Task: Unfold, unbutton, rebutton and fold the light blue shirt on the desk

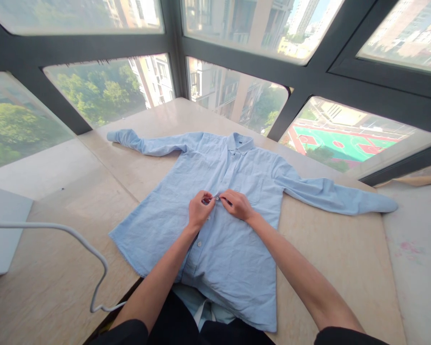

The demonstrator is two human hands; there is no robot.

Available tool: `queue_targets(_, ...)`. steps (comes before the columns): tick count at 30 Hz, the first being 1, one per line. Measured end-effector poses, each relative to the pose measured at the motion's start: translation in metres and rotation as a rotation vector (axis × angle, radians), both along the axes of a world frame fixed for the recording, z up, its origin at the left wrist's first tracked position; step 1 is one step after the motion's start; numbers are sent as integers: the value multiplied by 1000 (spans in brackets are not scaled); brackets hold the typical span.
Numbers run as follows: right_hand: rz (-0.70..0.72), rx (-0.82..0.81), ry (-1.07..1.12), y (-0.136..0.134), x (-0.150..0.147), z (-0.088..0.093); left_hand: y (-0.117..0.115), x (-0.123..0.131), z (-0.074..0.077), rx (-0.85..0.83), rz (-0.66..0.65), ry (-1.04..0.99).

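- The light-blue shirt point(233, 249) lies front up across the middle of the frame, spread on the pale bench point(330, 258). Its collar point(241, 142) is at the upper centre; one sleeve point(161, 145) reaches toward the upper left and the other point(330, 195) toward the right edge.
- Both hands meet at the centre of the frame, at a small pale button point(217, 198) on the front placket point(223, 184).
- The left hand point(202, 208) has its thumb and fingers curled together, apparently pinching the cloth right beside that button.
- The right hand point(235, 203) comes in from the other side with thumb and fingertips pressed together, seemingly on the placket edge; how much cloth it grips is too small to tell.
- The step in hand looks like work on this one button. Whether it is going through its hole or coming out cannot be told.
- Below the hands, left of centre, a lower button point(199, 244) shows on the placket, with no finger on it.
- The next move seems to call for a fine pinch: one hand steadying the layer with the hole, the other guiding the button's rim, without tugging the cloth askew.
- A white cable point(75, 233) curves across the lower left, near the left forearm but well apart from the fingers.
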State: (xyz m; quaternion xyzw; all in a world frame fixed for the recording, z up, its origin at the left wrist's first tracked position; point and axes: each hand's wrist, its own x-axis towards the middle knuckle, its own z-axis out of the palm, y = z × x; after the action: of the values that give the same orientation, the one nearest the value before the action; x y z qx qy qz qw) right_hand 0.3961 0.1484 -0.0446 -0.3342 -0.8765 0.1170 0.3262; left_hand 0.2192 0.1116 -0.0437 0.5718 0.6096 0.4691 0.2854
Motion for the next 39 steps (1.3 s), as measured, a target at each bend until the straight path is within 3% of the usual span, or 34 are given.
queue_targets(5, -71, -259, 47, 1, -6, 5, 1, 0, 1, -18, -11, 3)
queue_targets(9, -184, -500, 47, 1, -10, 19, 1, 1, 1, -18, 7, -57)
queue_targets(14, -311, -1181, 260, -3, -17, 36, 1, 1, 3, -6, 20, -84)
queue_targets(17, -309, -1405, 466, -4, -20, 39, 0, 1, 5, -3, 11, -100)
queue_targets(23, -329, -1469, 568, -3, -23, 35, 0, 1, 5, -6, -3, -91)
queue_targets(32, -336, -1358, 516, -7, -26, 37, 1, 3, 4, 60, -9, 215)
queue_targets(39, -307, -1305, 522, -12, -21, 34, 0, 4, 5, 37, 2, 258)
